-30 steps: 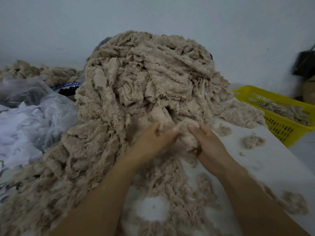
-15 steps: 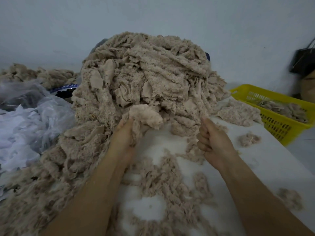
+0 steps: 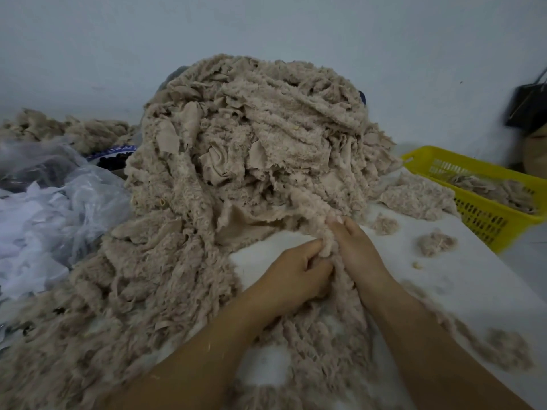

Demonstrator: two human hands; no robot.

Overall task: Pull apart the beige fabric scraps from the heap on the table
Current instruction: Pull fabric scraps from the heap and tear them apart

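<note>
One scrap (image 3: pixel 317 213) gripped, left hand (image 3: pixel 299 276), right hand (image 3: pixel 359 253), now rejoined

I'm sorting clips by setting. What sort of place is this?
Probably a textile-waste sorting workshop, not a home: a big beige fleece heap sits on a white table, a yellow basket holds more scraps, and plastic bags of white pieces lie at left.

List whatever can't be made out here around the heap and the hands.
Head view only.
- Blue-rimmed object: mostly hidden behind heap and plastic sheeting.
- Fingers of the right hand: partly buried in the fabric strip it grips.
- Yellow basket: cut off by the right edge.
- Dark object by the wall: blurred, cut off.
</note>
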